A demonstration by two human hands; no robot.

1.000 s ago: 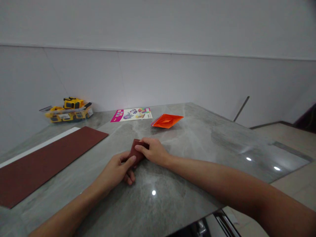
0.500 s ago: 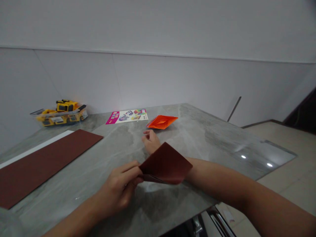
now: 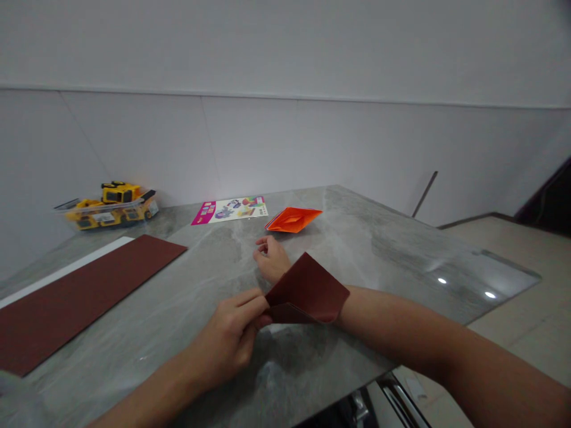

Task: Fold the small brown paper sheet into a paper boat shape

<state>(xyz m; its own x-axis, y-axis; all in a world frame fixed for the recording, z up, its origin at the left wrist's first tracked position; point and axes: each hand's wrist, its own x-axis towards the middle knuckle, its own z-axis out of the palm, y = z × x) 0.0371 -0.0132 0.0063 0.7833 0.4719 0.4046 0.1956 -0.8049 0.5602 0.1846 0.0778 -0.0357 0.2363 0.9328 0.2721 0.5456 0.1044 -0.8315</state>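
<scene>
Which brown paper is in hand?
The small folded paper, pinched by the left hand; the long brown sheet lies flat on the tabletop.

Grey tabletop (image 3: 223,255), brown sheet (image 3: 102,285), orange paper (image 3: 293,220), leaflet (image 3: 229,210)

Two folded papers (image 3: 312,288) (image 3: 293,220), one leaflet (image 3: 230,210) and one tub (image 3: 69,209) are visible.

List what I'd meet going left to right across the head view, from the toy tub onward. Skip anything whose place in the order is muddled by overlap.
Clear tub with yellow toy vehicles → left hand → folded brown paper → dark slanted strip.
</scene>
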